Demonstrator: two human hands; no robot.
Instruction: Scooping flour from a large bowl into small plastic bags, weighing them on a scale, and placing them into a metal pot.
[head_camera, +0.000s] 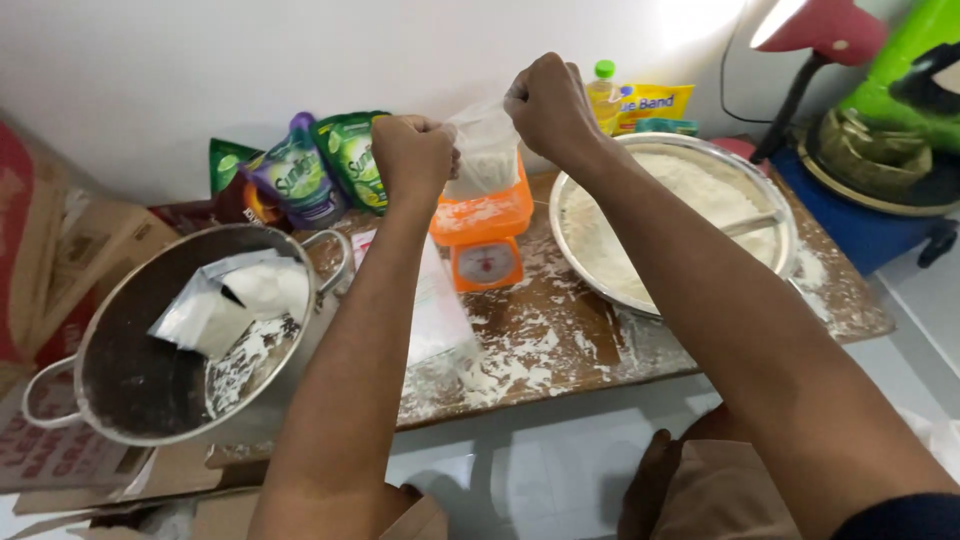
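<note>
A small clear plastic bag of white flour (484, 160) rests on an orange kitchen scale (484, 235) at the middle of a low wooden board. My left hand (413, 150) grips the bag's top from the left. My right hand (545, 100) pinches the bag's top from the right, slightly higher. Both fists are closed on the plastic. A wide metal basin of flour (672, 222) with a flat stick lying in it sits right of the scale.
A metal pot (110, 350) with filled flour bags inside stands at the left. Green and purple pouches (300, 170) lean on the wall. A stack of clear bags (435, 310) lies before the scale. Spilled flour dusts the board (540, 345). A red lamp (820, 30) and a blue-green appliance (890, 150) are at right.
</note>
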